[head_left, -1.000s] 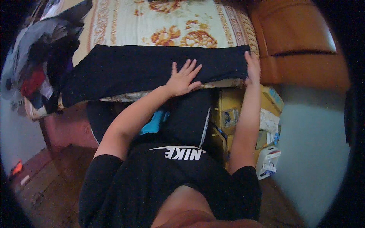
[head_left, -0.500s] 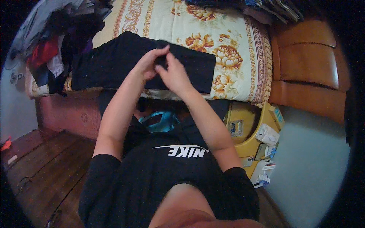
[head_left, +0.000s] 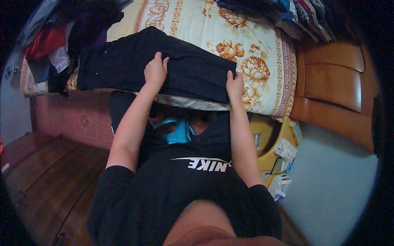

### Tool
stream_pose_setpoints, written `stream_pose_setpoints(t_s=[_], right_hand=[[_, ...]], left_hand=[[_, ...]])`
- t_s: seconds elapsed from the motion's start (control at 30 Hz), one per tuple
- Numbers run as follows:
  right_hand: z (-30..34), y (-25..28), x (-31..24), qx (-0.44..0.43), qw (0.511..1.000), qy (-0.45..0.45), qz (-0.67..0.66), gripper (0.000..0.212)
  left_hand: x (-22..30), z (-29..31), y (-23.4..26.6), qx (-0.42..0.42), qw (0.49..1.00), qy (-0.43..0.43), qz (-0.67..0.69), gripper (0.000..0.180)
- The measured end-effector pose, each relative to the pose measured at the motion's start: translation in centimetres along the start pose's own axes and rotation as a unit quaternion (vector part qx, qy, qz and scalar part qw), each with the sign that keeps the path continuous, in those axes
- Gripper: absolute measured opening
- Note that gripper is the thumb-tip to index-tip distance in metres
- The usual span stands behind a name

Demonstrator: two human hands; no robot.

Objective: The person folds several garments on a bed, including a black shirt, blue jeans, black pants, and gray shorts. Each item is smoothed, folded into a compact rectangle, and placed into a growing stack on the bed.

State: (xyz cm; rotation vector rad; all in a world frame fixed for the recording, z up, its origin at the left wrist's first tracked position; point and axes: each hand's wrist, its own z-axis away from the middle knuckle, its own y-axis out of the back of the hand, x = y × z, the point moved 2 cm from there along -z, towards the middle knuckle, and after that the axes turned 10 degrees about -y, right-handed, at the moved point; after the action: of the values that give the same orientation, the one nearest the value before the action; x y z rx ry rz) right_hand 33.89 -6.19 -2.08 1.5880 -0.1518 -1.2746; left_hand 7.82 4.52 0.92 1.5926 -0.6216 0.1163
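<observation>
Folded black trousers (head_left: 123, 61) lie across the near part of the bed, wide at the left and narrower towards the right end. My right hand (head_left: 235, 87) grips their right end, with the thumb up along the edge. Over the middle of the trousers, my left hand (head_left: 156, 73) is closed on the cloth, its fingers curled and partly hidden. Small light dots show on the cloth near its left end.
A flowered bedspread (head_left: 197, 24) covers the bed. Dark clothes with a red piece (head_left: 47, 43) are heaped at the left, and more clothes (head_left: 303, 16) at the far right. A brown headboard (head_left: 332, 78) and a yellow stand (head_left: 264, 160) with small items are to the right.
My hands were together above the middle of the trousers. They have parted: the right has moved right to the end of the cloth, the left now holds the middle.
</observation>
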Motion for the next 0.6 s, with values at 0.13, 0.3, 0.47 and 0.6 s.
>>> stream_pose_setpoints(t_s=[0.13,0.3,0.47,0.6], right_hand=[[-0.3,0.3,-1.7,-0.015,0.999,-0.01,0.026,0.037],[-2.7,0.1,-3.2,0.007,0.999,0.01,0.044,0.041],[-3.5,-1.3,-2.9,0.038,0.996,-0.008,0.08,0.037],[-3.2,-0.9,-1.9,0.037,0.999,0.025,0.004,0.042]], left_hand=[[-0.4,0.4,0.9,0.033,0.999,0.02,-0.034,0.037],[-0.2,1.8,0.5,0.101,0.945,-0.305,-0.067,0.036],[-0.8,0.7,-0.4,-0.056,0.966,-0.217,-0.129,0.052],[-1.7,0.7,-0.5,-0.034,0.974,-0.175,-0.138,0.051]])
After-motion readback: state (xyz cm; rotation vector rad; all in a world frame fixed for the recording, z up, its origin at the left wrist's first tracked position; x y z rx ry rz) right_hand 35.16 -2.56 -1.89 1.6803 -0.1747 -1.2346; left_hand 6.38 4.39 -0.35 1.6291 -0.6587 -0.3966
